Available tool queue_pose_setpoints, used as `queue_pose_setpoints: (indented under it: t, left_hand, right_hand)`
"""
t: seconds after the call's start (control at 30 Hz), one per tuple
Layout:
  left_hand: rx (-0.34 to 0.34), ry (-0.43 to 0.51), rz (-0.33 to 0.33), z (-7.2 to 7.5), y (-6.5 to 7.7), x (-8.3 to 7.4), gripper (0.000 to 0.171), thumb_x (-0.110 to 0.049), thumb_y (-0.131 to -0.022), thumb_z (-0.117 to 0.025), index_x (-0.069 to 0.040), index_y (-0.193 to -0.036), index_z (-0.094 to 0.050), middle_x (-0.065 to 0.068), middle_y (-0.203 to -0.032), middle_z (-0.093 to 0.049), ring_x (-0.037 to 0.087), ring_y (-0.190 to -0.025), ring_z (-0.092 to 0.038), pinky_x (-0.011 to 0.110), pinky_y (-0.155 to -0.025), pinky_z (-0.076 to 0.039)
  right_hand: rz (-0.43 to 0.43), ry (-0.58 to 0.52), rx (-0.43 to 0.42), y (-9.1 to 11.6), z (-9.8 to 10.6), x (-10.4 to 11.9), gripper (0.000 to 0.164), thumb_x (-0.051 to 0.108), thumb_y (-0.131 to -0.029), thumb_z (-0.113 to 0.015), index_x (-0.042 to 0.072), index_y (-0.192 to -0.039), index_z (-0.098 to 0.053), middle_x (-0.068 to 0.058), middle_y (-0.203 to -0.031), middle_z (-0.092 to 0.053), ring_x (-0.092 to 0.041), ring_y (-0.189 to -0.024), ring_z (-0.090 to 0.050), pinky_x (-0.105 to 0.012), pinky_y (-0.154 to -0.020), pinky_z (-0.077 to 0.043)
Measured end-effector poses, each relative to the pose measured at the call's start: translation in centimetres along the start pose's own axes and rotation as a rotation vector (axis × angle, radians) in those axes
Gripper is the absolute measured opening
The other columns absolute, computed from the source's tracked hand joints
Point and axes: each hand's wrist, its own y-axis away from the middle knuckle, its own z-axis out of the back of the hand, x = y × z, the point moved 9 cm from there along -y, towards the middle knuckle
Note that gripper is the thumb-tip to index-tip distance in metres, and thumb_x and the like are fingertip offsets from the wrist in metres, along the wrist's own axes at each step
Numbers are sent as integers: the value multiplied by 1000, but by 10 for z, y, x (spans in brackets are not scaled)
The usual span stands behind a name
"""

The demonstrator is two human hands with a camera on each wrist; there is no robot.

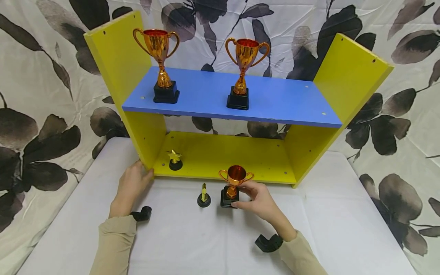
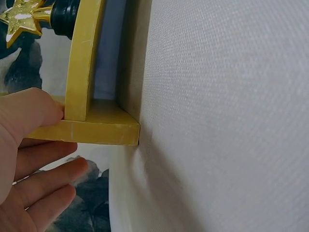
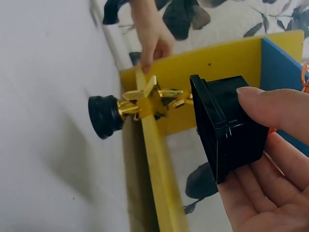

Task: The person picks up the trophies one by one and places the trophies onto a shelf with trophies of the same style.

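My right hand (image 1: pixel 259 200) holds a small orange-gold trophy cup (image 1: pixel 236 175) by its black square base (image 3: pixel 236 125), thumb on one side and fingers on the other. The cup is upright in front of the shelf unit's lower board. To its left a gold star trophy (image 1: pixel 204 194) with a round black base stands on the white table, its star edge-on to the head view. My left hand (image 1: pixel 132 185) grips the lower left corner of the yellow shelf unit (image 1: pixel 144 141), its side panel between thumb and fingers (image 2: pixel 53 162).
Two larger trophy cups, one on the left (image 1: pixel 165 93) and one near the middle (image 1: pixel 238 99), stand on the blue shelf (image 1: pixel 282 99). Another star trophy (image 1: pixel 175 162) stands at the left of the yellow lower board (image 1: pixel 223 152). Floral cloth (image 1: pixel 41 76) hangs behind the white table (image 1: pixel 185 244).
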Motion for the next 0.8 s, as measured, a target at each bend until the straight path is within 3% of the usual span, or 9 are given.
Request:
queue_pose_setpoints:
  t: [0.27, 0.8]
  left_hand:
    - [-2, 17, -20, 1, 1, -2, 37, -10, -92, -64, 10, -122, -56, 34, -119, -60, 53, -107, -58, 64, -87, -45]
    - [5, 25, -14, 1, 1, 0, 38, -11, -92, -63, 10, -123, -56, 33, -120, -60, 53, -110, -57, 64, -90, -44]
  right_hand:
    - [-30, 7, 5, 1, -1, 1, 53, -7, -74, -81, 0, -124, -64, -12, -124, -65, -22, -117, -60, -32, -104, -44]
    - [20, 75, -1, -3, 6, 23, 50, -7, -75, -80, 0, -122, -65, -11, -123, -67, -22, -116, -61, -33, -104, -44]
